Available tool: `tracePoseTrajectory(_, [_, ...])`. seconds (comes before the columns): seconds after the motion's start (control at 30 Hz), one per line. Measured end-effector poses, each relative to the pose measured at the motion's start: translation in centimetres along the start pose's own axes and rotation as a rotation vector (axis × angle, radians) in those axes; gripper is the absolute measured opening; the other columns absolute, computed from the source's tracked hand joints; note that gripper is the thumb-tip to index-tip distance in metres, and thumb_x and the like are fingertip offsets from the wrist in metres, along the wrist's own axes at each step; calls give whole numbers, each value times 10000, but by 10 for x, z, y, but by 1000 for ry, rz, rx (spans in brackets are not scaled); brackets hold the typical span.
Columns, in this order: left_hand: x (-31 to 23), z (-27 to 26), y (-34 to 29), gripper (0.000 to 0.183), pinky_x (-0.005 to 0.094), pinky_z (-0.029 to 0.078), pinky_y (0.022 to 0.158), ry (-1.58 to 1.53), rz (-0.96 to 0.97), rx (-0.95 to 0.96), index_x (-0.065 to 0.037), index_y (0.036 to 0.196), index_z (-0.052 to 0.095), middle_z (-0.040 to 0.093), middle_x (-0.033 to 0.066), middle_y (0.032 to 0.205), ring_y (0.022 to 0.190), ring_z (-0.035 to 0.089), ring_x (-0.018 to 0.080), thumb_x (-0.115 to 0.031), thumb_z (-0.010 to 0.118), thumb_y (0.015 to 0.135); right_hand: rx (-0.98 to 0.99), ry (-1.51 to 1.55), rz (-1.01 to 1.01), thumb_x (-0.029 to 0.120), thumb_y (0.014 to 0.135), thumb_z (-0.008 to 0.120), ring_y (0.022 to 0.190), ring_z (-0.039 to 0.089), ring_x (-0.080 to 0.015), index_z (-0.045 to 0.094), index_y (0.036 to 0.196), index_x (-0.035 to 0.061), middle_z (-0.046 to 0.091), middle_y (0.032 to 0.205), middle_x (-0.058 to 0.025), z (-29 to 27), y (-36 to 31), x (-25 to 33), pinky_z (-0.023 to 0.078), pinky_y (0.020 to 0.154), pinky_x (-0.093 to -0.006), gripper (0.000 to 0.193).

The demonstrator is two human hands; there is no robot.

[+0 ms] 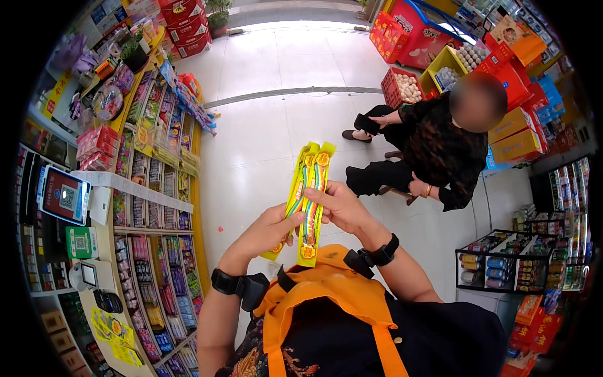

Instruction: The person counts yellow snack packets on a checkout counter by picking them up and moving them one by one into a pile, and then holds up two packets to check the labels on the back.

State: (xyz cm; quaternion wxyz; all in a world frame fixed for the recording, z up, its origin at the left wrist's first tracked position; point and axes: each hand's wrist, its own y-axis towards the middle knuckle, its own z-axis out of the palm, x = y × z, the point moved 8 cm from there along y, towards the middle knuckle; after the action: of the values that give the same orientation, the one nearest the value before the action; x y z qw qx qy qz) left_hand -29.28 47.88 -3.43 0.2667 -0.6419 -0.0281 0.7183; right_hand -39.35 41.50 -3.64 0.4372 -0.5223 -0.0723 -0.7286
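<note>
Several long, narrow yellow candy packets (pixel 317 173) with rainbow-striped middles are held upright in front of my chest. They overlap in a small fan, so their exact number is hard to make out. My left hand (pixel 276 227) is closed round their lower left side, thumb on the front and fingers partly hidden behind. From the other side, my right hand (pixel 345 204) pinches the front packet near its middle, its thumb lying across the wrapper. Below the packets is the orange apron (pixel 339 267) I wear, and a black strapped device sits on each wrist.
At left stands a counter with candy racks (pixel 147 276), a tablet (pixel 65 195) and more yellow packets (pixel 116 336). A seated person (pixel 433 135) holds a black phone to the right. Beyond them are an egg crate (pixel 405 88) and boxes; a black wire rack (pixel 502 261) stands nearer.
</note>
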Motion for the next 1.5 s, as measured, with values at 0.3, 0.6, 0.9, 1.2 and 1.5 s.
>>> tracePoseTrajectory(0.3, [-18,3,-6,284,273,526,637,-119,52,-67,0,1140,534,653,52,851,725,641,118,-248,478,1013,-50,39,-84,229,922,664,586,491,-52,625,1032,14,636,840,-26,2,5,3,434,522,-208,245])
tracePoseTrajectory(0.6, [-11,-16,-26,246,315,517,618,320,13,-69,44,973,529,633,109,719,627,634,165,-192,466,1002,-114,-39,-290,215,850,742,1064,582,-162,389,1390,32,600,1255,-162,-33,2,60,438,942,-278,670])
tracePoseTrajectory(0.9, [-18,-16,-31,261,359,513,606,572,-62,-66,52,902,508,623,144,689,609,651,226,-191,469,989,29,-574,-93,143,834,732,790,645,-95,691,989,-19,708,811,-72,7,13,57,510,718,-243,229])
tracePoseTrajectory(1.2, [-6,-22,-40,255,289,521,604,88,-49,-55,9,1038,538,649,90,782,665,653,147,-239,484,1007,-433,-193,-334,232,900,672,833,655,-135,683,997,-29,705,862,-97,-72,1,70,491,819,-263,279])
tracePoseTrajectory(1.5, [-15,-1,-17,312,278,547,642,-222,-15,6,-17,1129,556,688,127,893,721,671,166,-297,524,995,168,-355,-102,326,976,545,1109,573,-169,519,1301,11,597,1223,-103,12,-1,1,462,974,-322,453])
